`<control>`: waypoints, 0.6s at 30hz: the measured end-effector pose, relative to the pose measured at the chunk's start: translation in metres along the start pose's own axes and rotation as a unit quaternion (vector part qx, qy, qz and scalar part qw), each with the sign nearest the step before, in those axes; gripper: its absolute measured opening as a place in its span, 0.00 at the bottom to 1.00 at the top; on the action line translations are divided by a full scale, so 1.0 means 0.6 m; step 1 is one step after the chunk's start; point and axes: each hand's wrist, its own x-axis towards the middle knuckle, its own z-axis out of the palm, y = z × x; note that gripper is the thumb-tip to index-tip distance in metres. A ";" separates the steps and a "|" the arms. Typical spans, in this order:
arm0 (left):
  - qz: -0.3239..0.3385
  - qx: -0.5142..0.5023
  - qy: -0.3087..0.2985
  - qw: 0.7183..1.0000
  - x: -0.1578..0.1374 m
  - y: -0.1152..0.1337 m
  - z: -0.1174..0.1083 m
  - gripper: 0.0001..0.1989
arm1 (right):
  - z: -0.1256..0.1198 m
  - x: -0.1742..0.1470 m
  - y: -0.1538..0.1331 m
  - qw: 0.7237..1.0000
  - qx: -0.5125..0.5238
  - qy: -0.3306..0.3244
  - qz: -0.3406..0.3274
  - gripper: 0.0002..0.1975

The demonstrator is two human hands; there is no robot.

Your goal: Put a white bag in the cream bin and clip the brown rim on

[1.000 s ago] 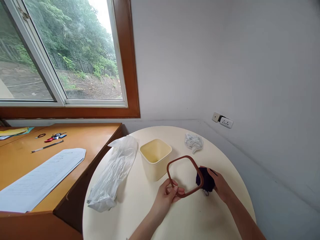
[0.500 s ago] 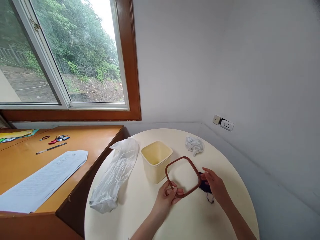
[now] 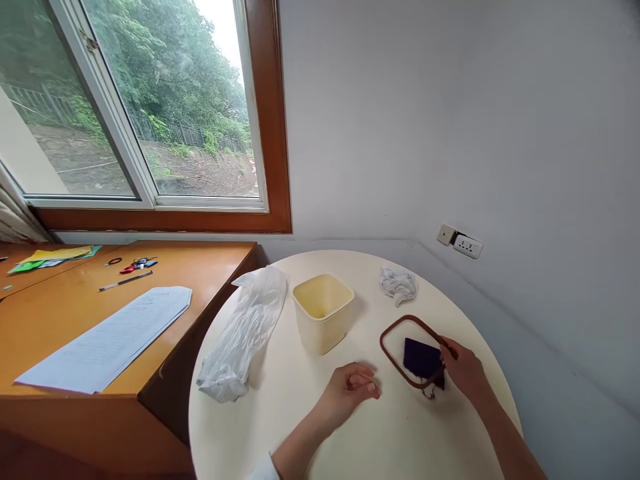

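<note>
My right hand (image 3: 466, 368) grips a brown square ring (image 3: 397, 367) with rounded corners by its right side. The ring is held over a dark purple piece of cloth (image 3: 423, 359), which shows through its opening; a thin patterned cord (image 3: 429, 395) hangs at the cloth's lower edge. Loosely curled, my left hand (image 3: 347, 390) holds nothing, its thumb and fingers apart, just left of the ring. Beyond it stands a cream square bin (image 3: 323, 333) with an open top, upright on the round table (image 3: 370, 440).
A long crumpled white plastic bag (image 3: 245, 340) lies left of the bin. Towards the back right is a small bunched plastic bag (image 3: 399, 285). A wooden desk (image 3: 210, 267) adjoins on the left, bearing papers (image 3: 115, 340), a pen (image 3: 125, 281) and keys (image 3: 143, 263).
My left hand has let go of the brown ring, which is now in my right hand and further right, over the purple cloth. The view has shifted slightly left.
</note>
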 end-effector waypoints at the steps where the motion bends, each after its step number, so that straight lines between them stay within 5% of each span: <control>1: -0.004 0.002 -0.001 1.000 0.001 0.000 -0.001 0.17 | -0.006 0.011 0.014 0.999 -0.027 -0.004 0.018 0.23; 18: -0.077 0.152 -0.027 0.985 -0.022 0.046 -0.003 0.14 | 0.007 0.047 0.084 0.995 -0.080 -0.050 0.007 0.23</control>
